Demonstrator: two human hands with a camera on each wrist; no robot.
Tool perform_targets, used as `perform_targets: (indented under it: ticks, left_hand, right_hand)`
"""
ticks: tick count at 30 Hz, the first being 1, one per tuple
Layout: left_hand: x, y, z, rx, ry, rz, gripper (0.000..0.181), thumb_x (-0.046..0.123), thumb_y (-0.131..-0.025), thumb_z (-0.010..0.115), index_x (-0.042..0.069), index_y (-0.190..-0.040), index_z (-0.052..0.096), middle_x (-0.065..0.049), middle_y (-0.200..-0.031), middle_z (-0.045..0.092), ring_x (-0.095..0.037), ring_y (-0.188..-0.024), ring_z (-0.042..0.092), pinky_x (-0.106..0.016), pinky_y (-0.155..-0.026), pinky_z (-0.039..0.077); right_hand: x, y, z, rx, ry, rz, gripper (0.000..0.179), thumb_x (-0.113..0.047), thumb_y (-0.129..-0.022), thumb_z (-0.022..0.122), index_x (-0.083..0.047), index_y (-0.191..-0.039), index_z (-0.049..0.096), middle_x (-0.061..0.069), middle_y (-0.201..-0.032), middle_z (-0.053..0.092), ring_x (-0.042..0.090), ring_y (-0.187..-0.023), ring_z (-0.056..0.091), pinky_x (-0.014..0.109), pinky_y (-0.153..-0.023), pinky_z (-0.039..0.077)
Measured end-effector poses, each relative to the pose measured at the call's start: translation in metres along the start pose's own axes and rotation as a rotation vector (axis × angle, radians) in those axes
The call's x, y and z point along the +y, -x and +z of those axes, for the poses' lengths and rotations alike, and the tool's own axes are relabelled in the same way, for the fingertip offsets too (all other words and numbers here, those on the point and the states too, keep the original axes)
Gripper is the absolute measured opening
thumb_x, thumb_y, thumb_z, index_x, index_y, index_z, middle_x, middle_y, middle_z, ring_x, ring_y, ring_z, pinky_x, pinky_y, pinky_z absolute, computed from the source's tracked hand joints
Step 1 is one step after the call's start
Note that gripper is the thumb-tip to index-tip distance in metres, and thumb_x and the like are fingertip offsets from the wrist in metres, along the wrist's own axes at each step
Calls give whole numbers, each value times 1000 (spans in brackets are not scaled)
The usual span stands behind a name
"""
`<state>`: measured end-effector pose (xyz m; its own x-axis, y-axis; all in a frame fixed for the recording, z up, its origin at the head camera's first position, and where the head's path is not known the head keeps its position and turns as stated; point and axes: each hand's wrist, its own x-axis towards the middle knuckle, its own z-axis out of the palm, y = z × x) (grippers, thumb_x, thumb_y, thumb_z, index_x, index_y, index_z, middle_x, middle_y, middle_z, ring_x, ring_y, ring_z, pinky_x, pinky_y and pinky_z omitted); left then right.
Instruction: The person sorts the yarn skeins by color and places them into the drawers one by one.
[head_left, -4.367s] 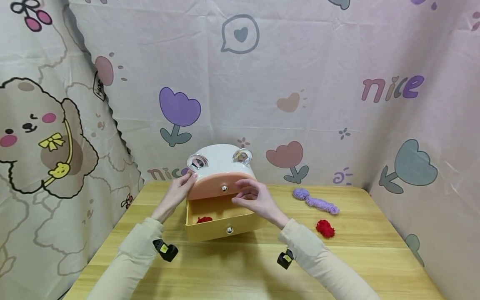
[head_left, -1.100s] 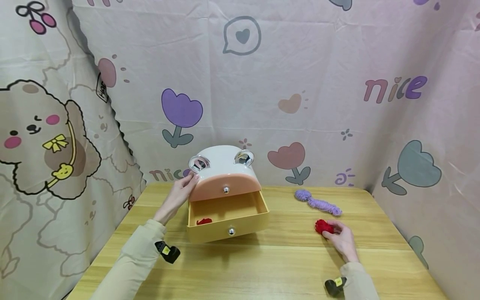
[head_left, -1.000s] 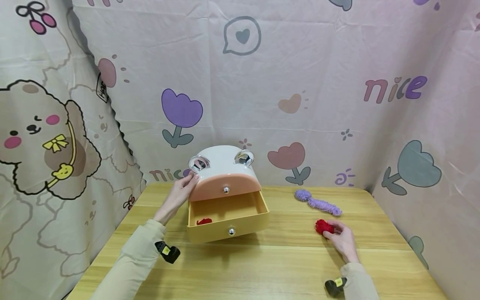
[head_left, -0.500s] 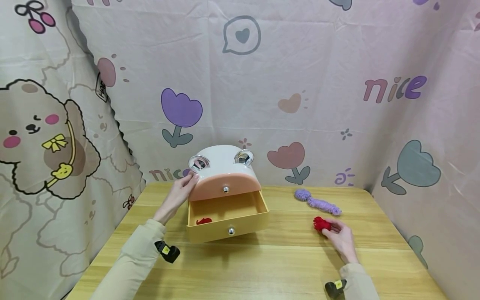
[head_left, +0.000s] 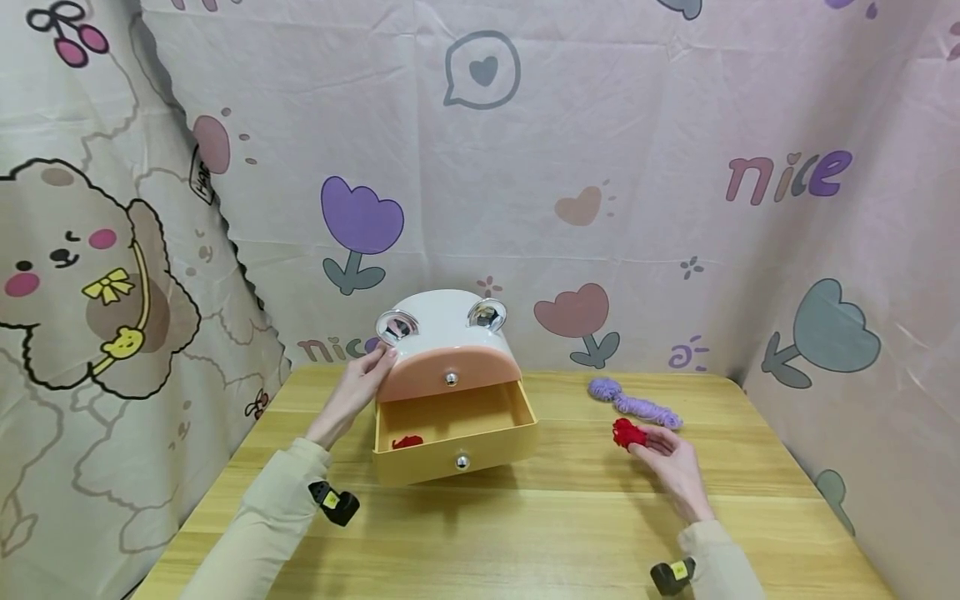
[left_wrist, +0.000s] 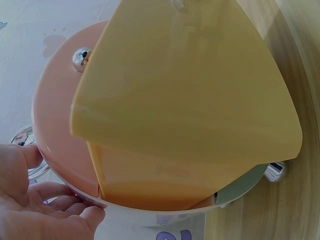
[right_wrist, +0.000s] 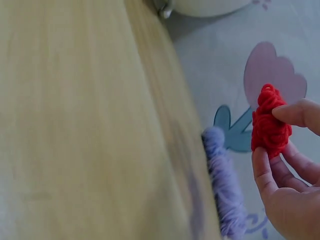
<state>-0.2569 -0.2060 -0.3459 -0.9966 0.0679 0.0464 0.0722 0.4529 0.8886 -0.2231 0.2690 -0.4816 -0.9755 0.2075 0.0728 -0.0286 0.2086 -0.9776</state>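
My left hand (head_left: 351, 398) grips the left side of a small white drawer cabinet (head_left: 441, 315), beside one of its round silver ears. Above the pulled-out yellow drawer (head_left: 423, 462) sits a closed peach drawer (head_left: 416, 372) with a silver knob. A little red yarn (head_left: 407, 442) lies at the left inside the yellow drawer. Off to the right, my right hand (head_left: 675, 468) pinches a bundle of red yarn (right_wrist: 271, 127) between thumb and fingers, raised over the table. In the left wrist view the yellow drawer covers much of the cabinet's front.
A skein of purple yarn (head_left: 641, 408) lies on the wooden table (head_left: 555, 533), just behind my right hand. Patterned cloth (head_left: 480, 167) hangs behind the table and along both sides.
My right hand has gone from the cabinet to the red yarn bundle, taken hold of it, and lifted it slightly up and left. The left hand keeps its place on the cabinet.
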Motion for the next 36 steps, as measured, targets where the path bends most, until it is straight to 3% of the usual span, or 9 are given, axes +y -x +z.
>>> perform_targets:
  ticks: [5,19,26,32,36]
  left_hand:
    - [-1,0,0,7,1,10,69,41,-108,42,-4,-157,24,-18,-167,18,-38,-157,12,-52,-129,16]
    - [-3,-3,0,11,5,5,70,42,-108,43,-3,-157,23,-16,-167,19,-37,-157,11,-50,-130,15]
    - [-2,-3,0,14,-5,-1,69,42,-108,43,-2,-157,23,-17,-167,19,-38,-157,12,-51,-129,15]
    - [0,-1,-1,11,-15,1,69,41,-108,42,-4,-157,22,-17,-167,19,-38,-157,13,-51,-129,16]
    - [0,-1,-1,11,-14,3,69,41,-108,42,-4,-157,22,-17,-167,19,-38,-157,12,-51,-129,15]
  right_hand:
    - [-14,2,6,-69,-37,-49,49,-4,-89,74,13,-131,56,-23,-95,68,-6,-90,64,10,-80,55]
    - [-61,4,37,-194,-129,-88,47,-1,-88,74,13,-129,56,-14,-99,70,0,-93,67,13,-84,57]
    - [-82,6,55,-243,-120,-148,47,-2,-87,75,13,-128,57,-11,-100,70,1,-92,67,13,-85,57]
    - [-97,6,71,-281,-96,-192,45,-1,-87,75,11,-127,59,-2,-101,72,2,-89,68,15,-84,57]
    - [-107,6,83,-318,-91,-238,42,-1,-87,74,12,-125,60,11,-105,73,2,-88,68,15,-82,57]
